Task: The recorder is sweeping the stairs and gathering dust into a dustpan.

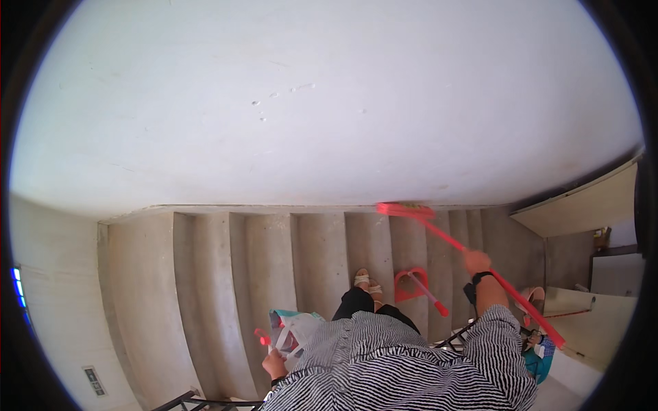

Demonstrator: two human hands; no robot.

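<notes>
My right hand (478, 263) grips the long red handle of a broom (444, 235). The broom's red head (406, 209) is slightly blurred and lies along the foot of the white wall, at the ends of the steps. At the lower left, my left hand (275, 363) is closed around the handles of a white and teal carrier bag (303, 329). Red things show inside the bag, and a red loop-ended item (262, 336) sticks up beside that hand; how it is held cannot be made out. A red dustpan (411, 285) with an upright handle stands on a step right of my feet.
Concrete stairs (318, 246) run along a white wall (329, 128). Black metal railing (190, 400) borders the near side. Beyond it at the lower right is another person (540, 354). A pale board or door (570, 198) stands at the right.
</notes>
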